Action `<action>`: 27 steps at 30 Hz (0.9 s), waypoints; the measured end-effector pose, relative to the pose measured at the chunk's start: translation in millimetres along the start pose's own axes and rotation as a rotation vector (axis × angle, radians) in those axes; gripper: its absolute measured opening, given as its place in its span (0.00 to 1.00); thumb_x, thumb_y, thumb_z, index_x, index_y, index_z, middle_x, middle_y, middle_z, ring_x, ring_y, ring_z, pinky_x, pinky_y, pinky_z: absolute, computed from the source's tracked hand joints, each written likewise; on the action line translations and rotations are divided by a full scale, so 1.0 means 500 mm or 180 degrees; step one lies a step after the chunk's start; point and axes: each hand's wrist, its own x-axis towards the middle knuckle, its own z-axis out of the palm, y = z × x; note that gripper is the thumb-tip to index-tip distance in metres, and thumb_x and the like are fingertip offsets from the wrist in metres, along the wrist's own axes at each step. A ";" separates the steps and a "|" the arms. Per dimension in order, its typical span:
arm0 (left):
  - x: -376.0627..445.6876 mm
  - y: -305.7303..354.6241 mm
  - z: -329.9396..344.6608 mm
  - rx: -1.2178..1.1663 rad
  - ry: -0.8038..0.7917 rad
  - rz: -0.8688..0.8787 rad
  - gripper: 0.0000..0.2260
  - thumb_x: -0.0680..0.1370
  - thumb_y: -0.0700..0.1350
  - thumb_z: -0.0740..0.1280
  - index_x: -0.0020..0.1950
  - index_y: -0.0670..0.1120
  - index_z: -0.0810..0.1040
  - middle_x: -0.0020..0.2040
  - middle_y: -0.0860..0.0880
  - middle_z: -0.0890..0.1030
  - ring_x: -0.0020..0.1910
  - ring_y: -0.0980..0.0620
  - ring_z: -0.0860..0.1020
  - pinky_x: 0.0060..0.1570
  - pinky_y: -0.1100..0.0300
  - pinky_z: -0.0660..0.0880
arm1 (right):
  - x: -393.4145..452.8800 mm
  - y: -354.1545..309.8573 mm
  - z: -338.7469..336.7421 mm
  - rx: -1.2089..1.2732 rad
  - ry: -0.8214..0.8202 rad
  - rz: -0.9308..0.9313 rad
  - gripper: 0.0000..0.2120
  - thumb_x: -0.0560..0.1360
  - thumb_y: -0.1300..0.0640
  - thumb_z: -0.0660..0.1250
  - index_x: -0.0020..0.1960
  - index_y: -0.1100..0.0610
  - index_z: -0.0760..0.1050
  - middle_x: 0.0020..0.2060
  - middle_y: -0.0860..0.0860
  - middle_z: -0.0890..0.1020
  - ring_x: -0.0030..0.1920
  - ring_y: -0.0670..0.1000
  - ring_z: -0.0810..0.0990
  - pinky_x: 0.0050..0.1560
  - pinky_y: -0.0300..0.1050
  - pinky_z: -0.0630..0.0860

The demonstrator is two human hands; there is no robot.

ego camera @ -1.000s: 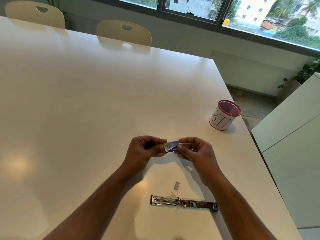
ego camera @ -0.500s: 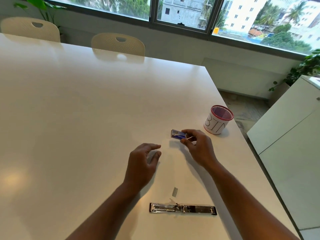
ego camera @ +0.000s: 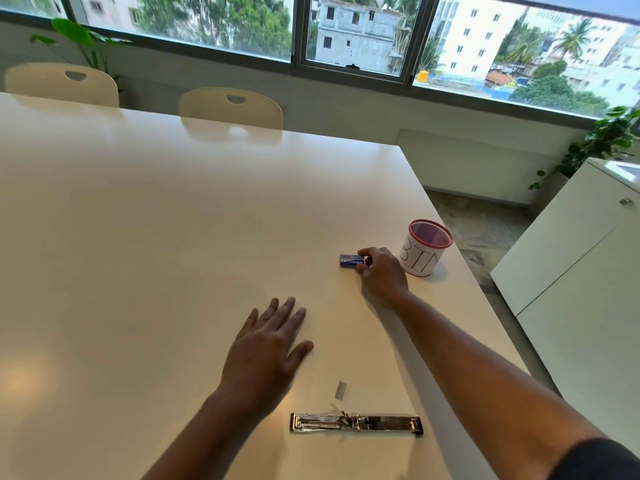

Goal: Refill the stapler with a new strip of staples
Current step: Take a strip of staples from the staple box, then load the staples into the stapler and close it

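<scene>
The right hand [ego camera: 381, 275] hides the staple box's [ego camera: 351, 261] near end; its label is unreadable.

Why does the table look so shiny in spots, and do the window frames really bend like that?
Head view: the glossy white table mirrors daylight, with a warm glare patch at its left edge and chair reflections at its far edge; the wide-angle lens bows the window frame; the open chrome stapler glints; soft shadows lie under the left hand.

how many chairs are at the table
2, both at the far side of the table: one chair at far left, the other chair right of it. Others may sit outside the view.
</scene>
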 end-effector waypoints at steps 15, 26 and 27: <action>-0.117 -0.018 -0.049 -0.0186 -0.0237 0.0344 0.30 0.82 0.70 0.46 0.83 0.62 0.56 0.83 0.63 0.49 0.81 0.67 0.41 0.80 0.64 0.45 | -0.316 -0.019 -0.057 0.1233 -0.0367 -0.0732 0.13 0.78 0.57 0.73 0.54 0.39 0.79 0.48 0.40 0.84 0.47 0.42 0.82 0.45 0.33 0.77; -0.129 -0.018 -0.071 -0.0756 -0.0563 0.0872 0.32 0.72 0.76 0.65 0.72 0.63 0.75 0.81 0.61 0.62 0.82 0.61 0.55 0.81 0.56 0.54 | -0.372 -0.012 -0.103 0.0437 -0.1482 -0.1474 0.14 0.77 0.55 0.74 0.62 0.45 0.83 0.56 0.41 0.79 0.57 0.44 0.78 0.58 0.45 0.79; -0.127 -0.017 -0.072 -0.0807 -0.0521 0.0895 0.29 0.73 0.75 0.66 0.70 0.63 0.77 0.81 0.61 0.64 0.82 0.60 0.57 0.81 0.55 0.56 | -0.372 -0.016 -0.103 0.0410 -0.1450 -0.1473 0.13 0.77 0.54 0.74 0.60 0.45 0.84 0.55 0.41 0.78 0.56 0.44 0.78 0.57 0.46 0.79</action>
